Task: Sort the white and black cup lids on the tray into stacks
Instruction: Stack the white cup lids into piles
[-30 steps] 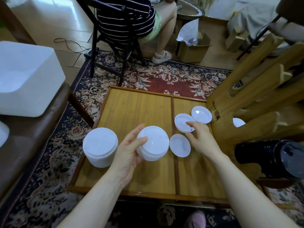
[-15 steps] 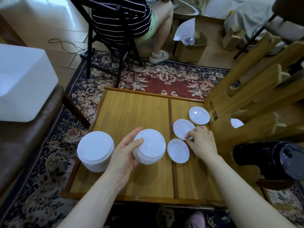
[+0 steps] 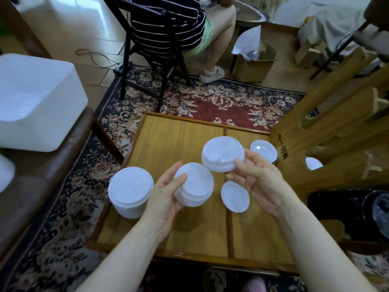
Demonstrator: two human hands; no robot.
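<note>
My left hand grips a short stack of white lids above the wooden tray. My right hand holds a single white lid lifted off the tray, just right of and above that stack. A taller stack of white lids stands at the tray's left edge. One white lid lies flat below my right hand. Another lies near the tray's far right edge. A stack of black lids lies on its side to the right of the tray.
A wooden stool frame stands tight against the tray's right side, with a white lid seen through its gap. A white bin sits on a brown bench at left. A seated person on a black chair is beyond the rug.
My right hand picked the middle white lid off the tray and raised it toward the stack in my left hand. The left hand lifted its stack slightly.
</note>
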